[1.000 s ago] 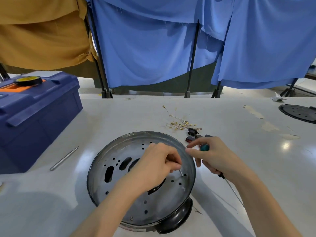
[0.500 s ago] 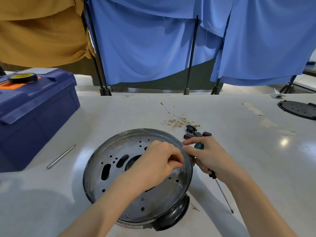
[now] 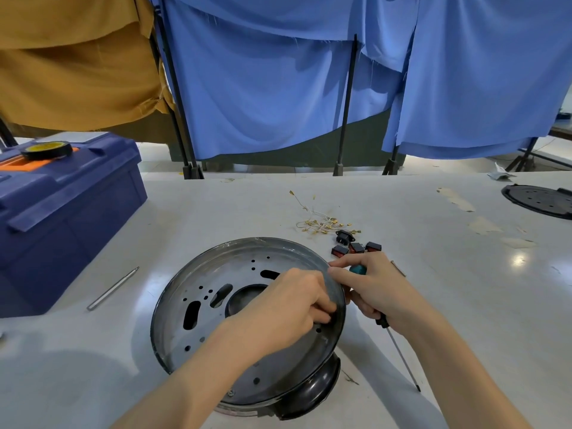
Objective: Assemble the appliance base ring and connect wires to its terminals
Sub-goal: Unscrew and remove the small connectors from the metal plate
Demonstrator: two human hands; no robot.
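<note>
Steel base ring (image 3: 247,308) sits on the table (image 3: 458,292). The left hand (image 3: 288,308) curls against its inner right wall, anything pinched hidden, while the right hand (image 3: 374,289) grasps a screwdriver (image 3: 357,269) at the rim. Wires (image 3: 322,224) and switches (image 3: 356,246) lie loose beyond, so wiring looks unstarted.

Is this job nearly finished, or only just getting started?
Early, it seems. Done: the metal base ring sits on its black housing. In hand: the left hand reaches inside the ring; the right hand grips a screwdriver at the rim. Left: wires and small parts lie loose, unconnected.
</note>
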